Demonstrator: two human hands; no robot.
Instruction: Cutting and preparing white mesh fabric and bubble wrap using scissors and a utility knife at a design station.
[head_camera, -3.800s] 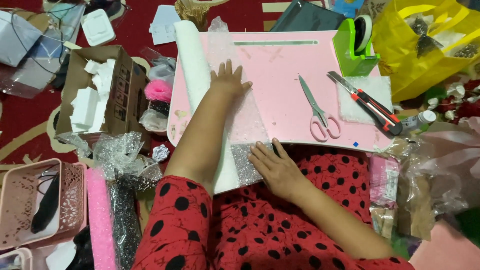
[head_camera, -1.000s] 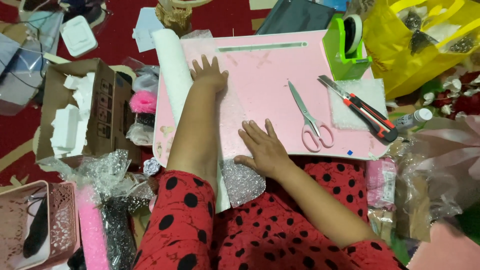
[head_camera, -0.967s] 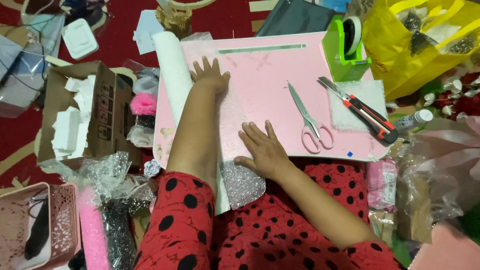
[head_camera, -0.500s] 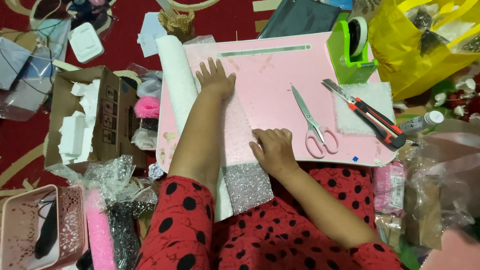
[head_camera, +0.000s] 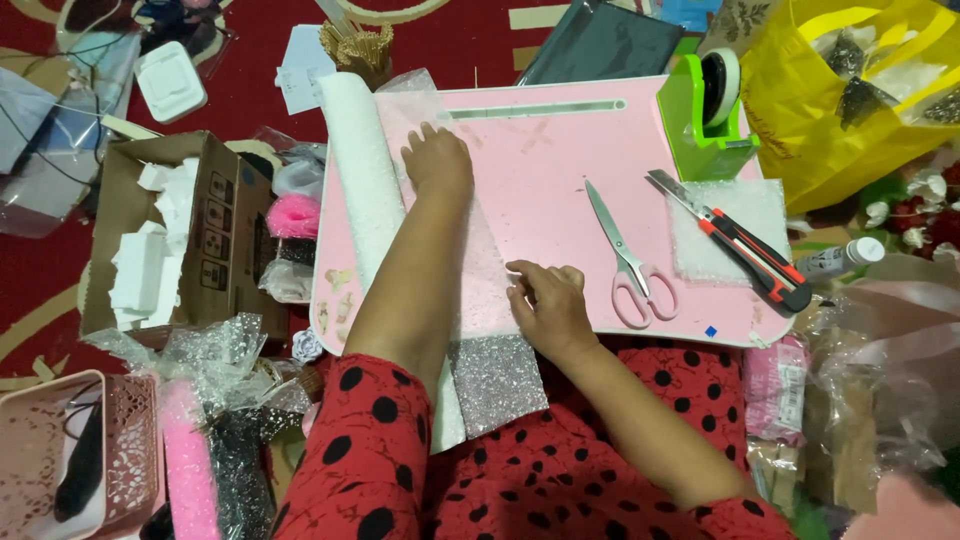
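A dark red patterned carpet with cream scrollwork (head_camera: 40, 320) covers the floor, crowded with craft clutter: an open brown cardboard box of white foam pieces (head_camera: 175, 235), a pink perforated plastic basket (head_camera: 75, 455) and a yellow plastic bag (head_camera: 850, 90), under even light.

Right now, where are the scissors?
In the head view the pink-handled scissors lie flat on the pink lap desk, right of centre, between the right hand and the red and black utility knife.
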